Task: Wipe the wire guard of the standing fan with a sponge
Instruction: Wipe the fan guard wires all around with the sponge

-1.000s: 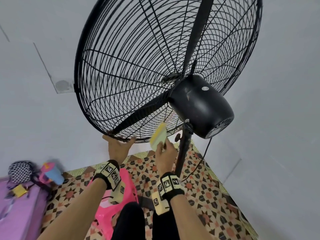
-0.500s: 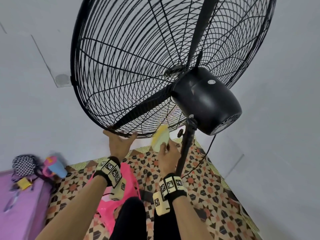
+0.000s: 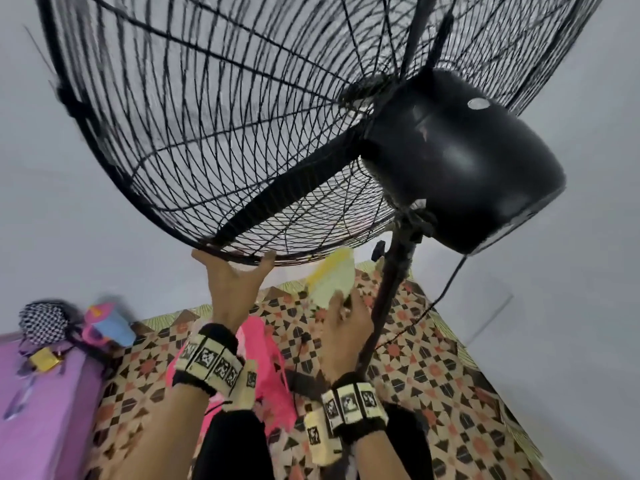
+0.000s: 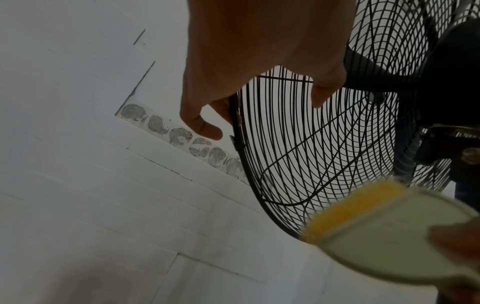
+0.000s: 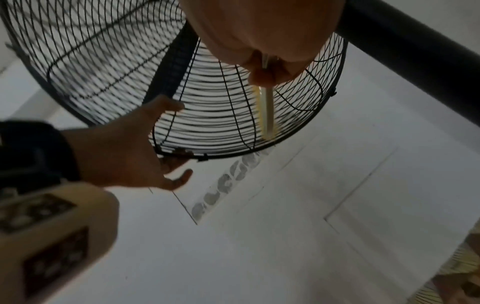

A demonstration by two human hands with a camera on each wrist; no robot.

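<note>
I see left hand under black round wire guard of standing fan, thumb and fingers hooked over lower rim, holding it. Beside it right hand pinches flat yellow-and-pale-green sponge, yellow edge up at rim, between left hand and black pole. Sponge-wire contact blurred; I cannot tell.

Head camera sits low and close behind the fan, tilted up at the wire guard. Each wrist camera looks up along its own hand from just beneath the guard's bottom edge. All three share that edge, the left hand and the sponge.
</note>
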